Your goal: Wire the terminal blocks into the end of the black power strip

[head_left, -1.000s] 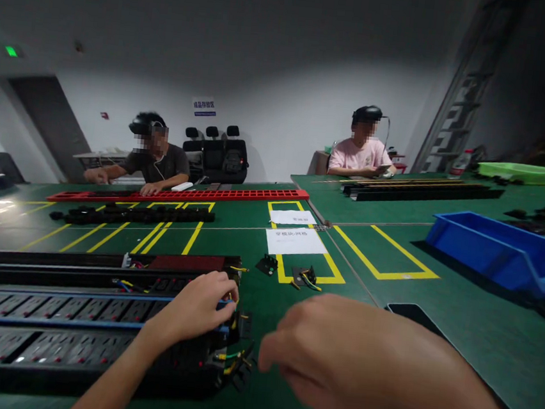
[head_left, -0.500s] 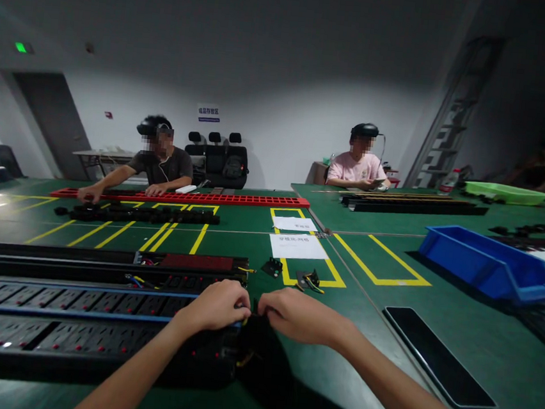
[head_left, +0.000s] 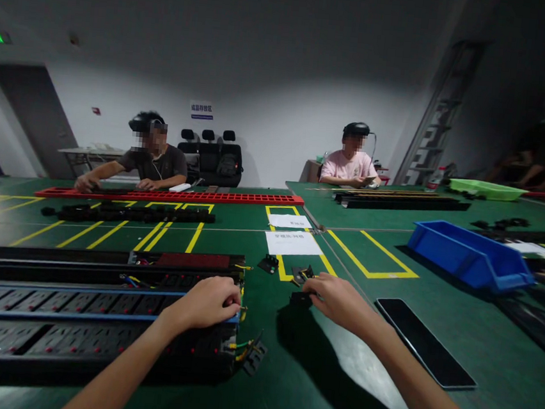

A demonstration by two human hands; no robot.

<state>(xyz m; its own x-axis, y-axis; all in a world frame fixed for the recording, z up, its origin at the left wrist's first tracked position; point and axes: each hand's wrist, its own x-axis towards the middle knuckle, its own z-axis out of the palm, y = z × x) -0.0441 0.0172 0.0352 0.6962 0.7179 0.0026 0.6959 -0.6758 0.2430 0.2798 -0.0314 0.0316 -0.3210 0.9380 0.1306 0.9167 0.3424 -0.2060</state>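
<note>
A: Where are the hands?

B: The left hand point(head_left: 205, 302) rests over the right end of the blue-edged power strip point(head_left: 74, 305), at the near left of the table point(head_left: 278, 395). Its thumb and fingertips are drawn close together beside thin yellow wires point(head_left: 243, 315); whether they grip one, I can't tell.

A: And the right?

B: The right hand point(head_left: 340, 301) is right of the strip's end, well apart from it, fingers pinched on a small black piece point(head_left: 300, 299).

A: How would that piece handle?

B: I'd judge it light and stiff, likely plastic, perhaps brittle if bent. Fingertips on its outer edges should do.

A: And the blue-edged strip?

B: Long and rigid, probably heavy, and its smooth casing could slip. I'd steady it by pressing down close to its right end.

A: What about the nearer power strip point(head_left: 95, 344)?

B: A black bracket point(head_left: 254, 357) sits just off its right end, joined by green-and-yellow wires point(head_left: 242, 345). Those look soft, with joints that may be fragile, so I'd lift the bracket itself and never tug the wires.

A: Anything else close?

B: A phone point(head_left: 425, 343) lies right of the right hand.
</note>
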